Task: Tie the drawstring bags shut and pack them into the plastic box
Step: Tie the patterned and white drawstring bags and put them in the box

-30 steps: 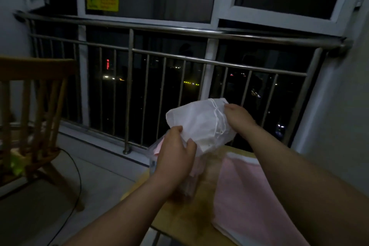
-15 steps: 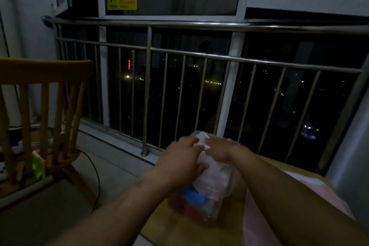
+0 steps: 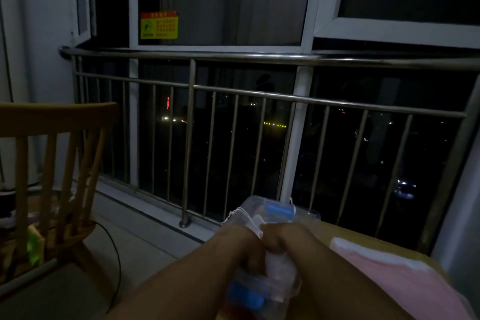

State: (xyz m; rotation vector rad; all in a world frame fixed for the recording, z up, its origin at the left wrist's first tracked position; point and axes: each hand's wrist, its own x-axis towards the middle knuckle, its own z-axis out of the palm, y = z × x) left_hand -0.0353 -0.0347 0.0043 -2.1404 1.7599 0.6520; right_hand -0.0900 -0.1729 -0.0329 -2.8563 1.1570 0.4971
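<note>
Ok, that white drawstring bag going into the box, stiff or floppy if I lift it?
Probably floppy: the drawstring bag crumples between the left hand and right hand. Likely light, since the thin fabric bunches easily. Its loose cords lie at the plastic box rim and could snag.

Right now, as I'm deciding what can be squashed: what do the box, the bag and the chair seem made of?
The box looks like clear glossy plastic; contents show through. The bag is probably thin white cloth; it crumples, with a cord. The chair looks like yellowish wood, dull finish.
</note>
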